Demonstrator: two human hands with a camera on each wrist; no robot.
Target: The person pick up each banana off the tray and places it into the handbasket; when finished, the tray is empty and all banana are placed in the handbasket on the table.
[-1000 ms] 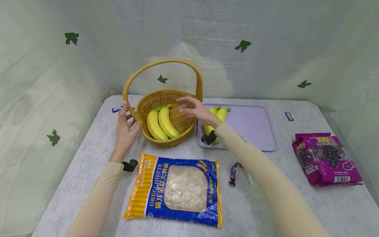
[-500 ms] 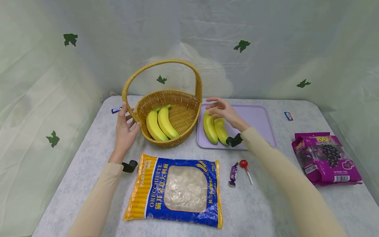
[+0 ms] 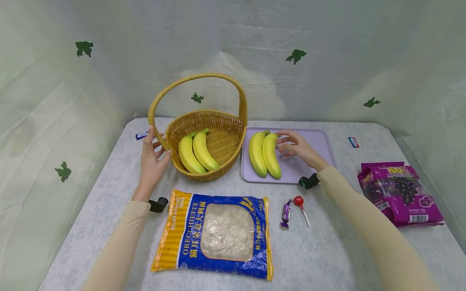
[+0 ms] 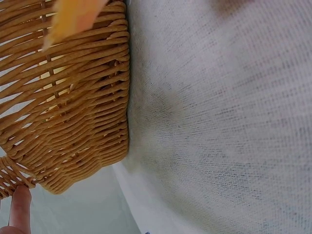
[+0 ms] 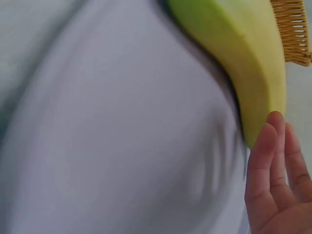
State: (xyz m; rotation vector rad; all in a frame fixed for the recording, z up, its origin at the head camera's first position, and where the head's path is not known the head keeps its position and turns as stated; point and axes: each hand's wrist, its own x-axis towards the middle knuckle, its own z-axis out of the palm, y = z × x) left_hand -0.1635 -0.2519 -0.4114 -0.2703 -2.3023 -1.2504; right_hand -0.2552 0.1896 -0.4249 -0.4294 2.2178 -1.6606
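My left hand (image 3: 152,163) holds the wicker basket (image 3: 218,173) at the left foot of its tall handle, thumb by the rim. In the left wrist view one finger (image 4: 20,207) presses the weave. Two bananas, a left one (image 3: 187,155) and a right one (image 3: 204,152), lie inside the basket. Another pair, a left banana (image 3: 257,155) and a right banana (image 3: 271,157), lies on the lilac tray (image 3: 303,176). My right hand (image 3: 300,150) hovers over the tray with nothing in it, loosely bent fingers right by the right banana's stem end.
A blue and yellow pasta bag (image 3: 227,232) lies in front of the basket. To its right are a purple wrapped candy (image 3: 286,213) and a red lollipop (image 3: 299,201). A purple grape candy bag (image 3: 400,194) sits at the right, with a small wrapped piece (image 3: 353,142) behind it.
My right hand has moved from over the basket rightward to the right banana on the tray, uncovering both bananas and the lollipop. The left hand stays at the basket handle.
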